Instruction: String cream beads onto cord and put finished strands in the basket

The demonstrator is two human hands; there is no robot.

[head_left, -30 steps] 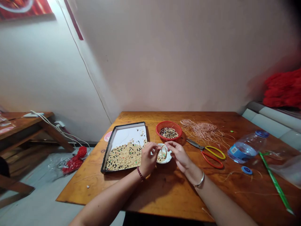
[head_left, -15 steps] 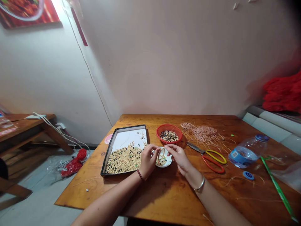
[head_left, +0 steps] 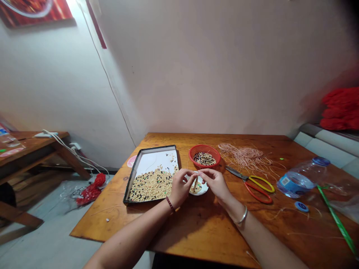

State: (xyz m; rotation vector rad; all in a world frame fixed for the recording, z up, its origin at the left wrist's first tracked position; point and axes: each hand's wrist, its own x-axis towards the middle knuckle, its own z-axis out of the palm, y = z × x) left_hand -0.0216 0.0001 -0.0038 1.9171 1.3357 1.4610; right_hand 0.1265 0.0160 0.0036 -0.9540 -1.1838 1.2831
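Note:
My left hand (head_left: 182, 187) is closed in a pinch on a short beaded string (head_left: 195, 184), which hangs below the fingertips. My right hand (head_left: 216, 182) is pinched at the same string's upper end; its fingertips almost meet the left ones, and the thread between them is too fine to make out. Under both hands stands a small white dish (head_left: 204, 189) with some beads in it. Left of it lies a black-rimmed tray (head_left: 148, 158) spread with cream, black and a few green beads (head_left: 153, 185). Behind the hands is a red basket (head_left: 191, 152) holding dark and cream beads.
A tangle of pink cord (head_left: 244, 155) lies at the back right. Nearer are scissors (head_left: 259, 190) with red and yellow handles, a water bottle (head_left: 298, 179), its blue cap (head_left: 301, 206) and a green strip (head_left: 338, 220). The wooden table (head_left: 185, 231) ends at a front edge.
My fingertips have come closer together, and the beaded loop that showed open between them now hangs narrow. The whole view has shifted slightly.

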